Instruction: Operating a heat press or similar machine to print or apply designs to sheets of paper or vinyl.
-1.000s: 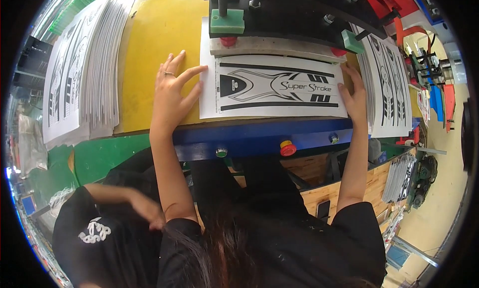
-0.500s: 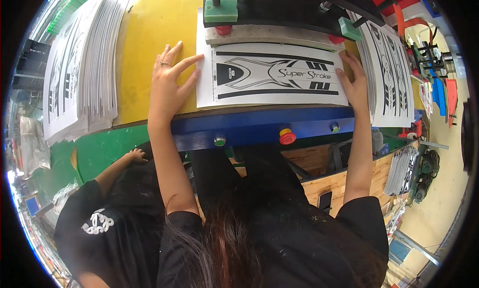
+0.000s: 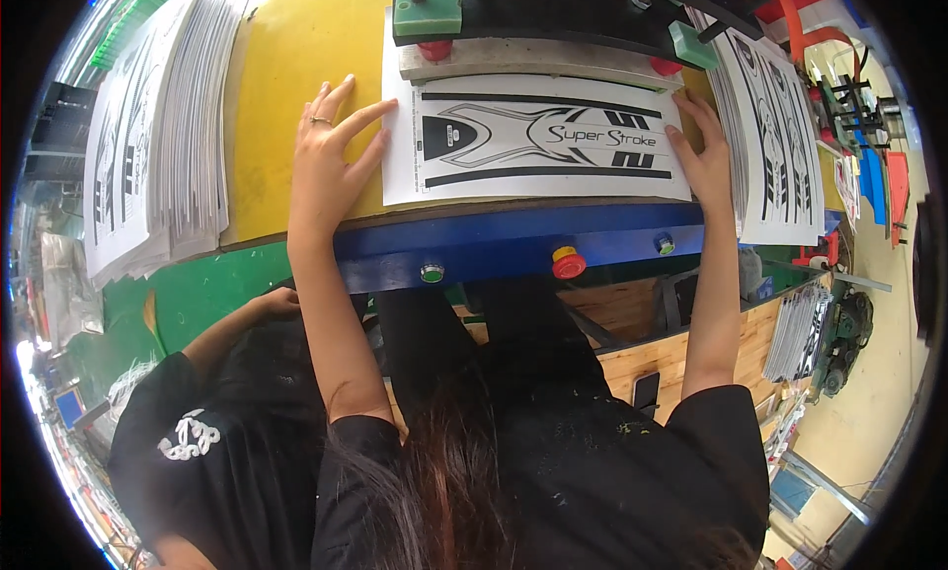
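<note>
A white sheet [image 3: 499, 190] with black printed graphics lies on the yellow work board [image 3: 296, 47], beneath the front of a press with a metal bar [image 3: 533, 65], green blocks [image 3: 427, 12] and a black plate [image 3: 553, 17]. My left hand [image 3: 334, 151] is open, fingers spread over the board, index finger and thumb at the sheet’s left edge. My right hand [image 3: 703, 155] is open too, thumb and fingertips touching the sheet’s right edge, fingers slightly bent. A blue front beam [image 3: 504, 246] carries two green buttons [image 3: 432, 273] and a red mushroom button [image 3: 568, 262].
Printed sheet stacks stand at left [image 3: 158, 126] and right [image 3: 765, 146]. A co-worker’s arm [image 3: 237, 328] and black shirt [image 3: 237, 452] are close at lower left. Below right are a wooden shelf [image 3: 691, 333], a phone [image 3: 647, 392] and another paper stack [image 3: 795, 333].
The whole view has shifted, so the bench sits higher in the picture. My hands keep their places at the sheet’s edges. The co-worker’s hand has moved up toward the blue beam.
</note>
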`<state>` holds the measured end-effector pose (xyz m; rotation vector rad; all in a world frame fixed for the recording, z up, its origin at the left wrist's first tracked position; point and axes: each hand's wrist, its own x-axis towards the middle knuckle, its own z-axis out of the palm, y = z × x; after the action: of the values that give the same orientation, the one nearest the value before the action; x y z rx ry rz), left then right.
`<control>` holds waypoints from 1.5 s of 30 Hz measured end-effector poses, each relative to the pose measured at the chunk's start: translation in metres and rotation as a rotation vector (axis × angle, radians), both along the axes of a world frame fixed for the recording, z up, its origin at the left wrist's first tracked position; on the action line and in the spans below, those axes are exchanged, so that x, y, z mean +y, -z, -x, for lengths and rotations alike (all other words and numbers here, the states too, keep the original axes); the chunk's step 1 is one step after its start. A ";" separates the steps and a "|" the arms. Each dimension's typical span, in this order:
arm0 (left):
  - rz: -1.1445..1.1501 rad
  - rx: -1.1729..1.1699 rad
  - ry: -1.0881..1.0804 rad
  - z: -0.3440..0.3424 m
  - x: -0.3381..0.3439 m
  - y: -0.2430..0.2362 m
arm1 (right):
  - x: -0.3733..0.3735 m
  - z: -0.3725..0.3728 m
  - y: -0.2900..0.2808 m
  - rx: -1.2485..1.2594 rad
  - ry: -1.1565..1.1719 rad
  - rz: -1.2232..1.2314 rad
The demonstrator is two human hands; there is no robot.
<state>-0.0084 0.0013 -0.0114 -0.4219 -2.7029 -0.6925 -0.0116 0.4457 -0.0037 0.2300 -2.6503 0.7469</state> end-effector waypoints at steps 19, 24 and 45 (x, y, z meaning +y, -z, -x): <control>-0.050 -0.040 0.006 0.000 -0.001 -0.001 | 0.003 0.001 0.002 -0.010 0.000 0.034; -0.022 -0.046 0.010 0.000 0.001 -0.004 | 0.002 -0.002 0.001 -0.014 0.011 0.020; -0.023 -0.060 0.015 0.000 0.001 -0.006 | 0.003 -0.001 0.002 -0.007 0.017 0.018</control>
<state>-0.0086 0.0021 -0.0052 -0.4225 -2.7475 -0.7513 -0.0110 0.4485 -0.0056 0.1995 -2.6470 0.7672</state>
